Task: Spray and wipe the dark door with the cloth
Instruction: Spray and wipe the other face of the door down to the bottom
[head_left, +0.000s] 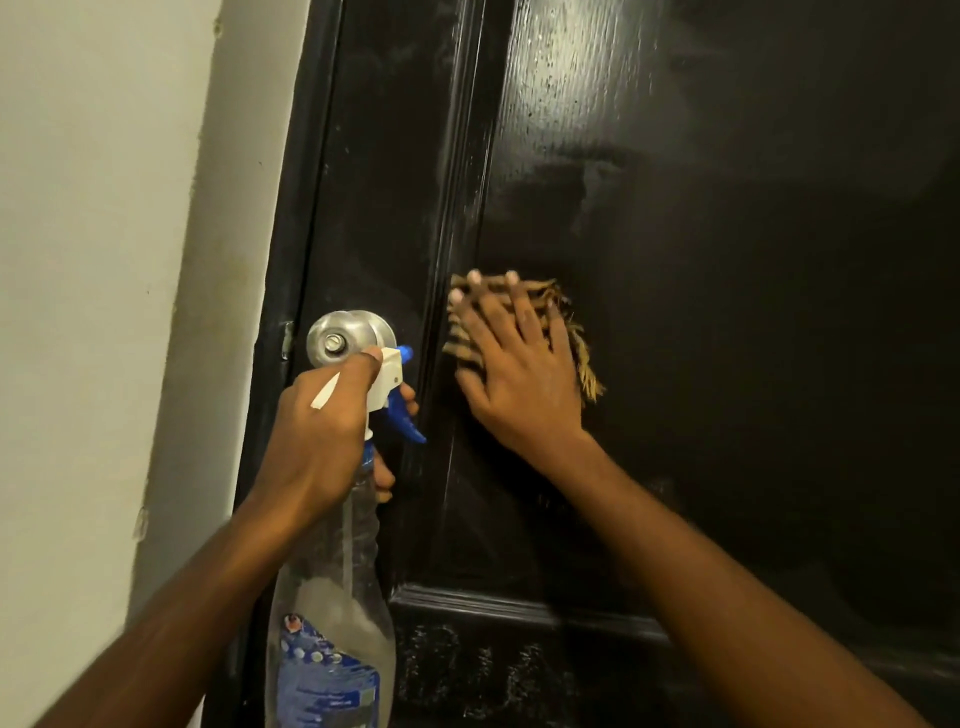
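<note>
Your right grip (519, 364) lies flat with its fingers spread, pressing the striped, fringed cloth (586, 358) against the dark door (727, 234). The cloth sits on the tall panel, at 3 o'clock from the silver door knob (337, 338). Your left grip (322, 431) is curled round the neck of the clear spray bottle (332, 597), with fingertips near the blue trigger (405, 415). The nozzle aims at the door just beside the knob and the body hangs toward 6 o'clock.

Judging by the surface, you are mid-task. Toward 12 o'clock of the cloth the panel shows a smeared sheen, probably already sprayed and wiped. At 6 o'clock, below the moulding, pale speckles suggest the bottom rail has not been wiped. The far right is too dark to judge.
</note>
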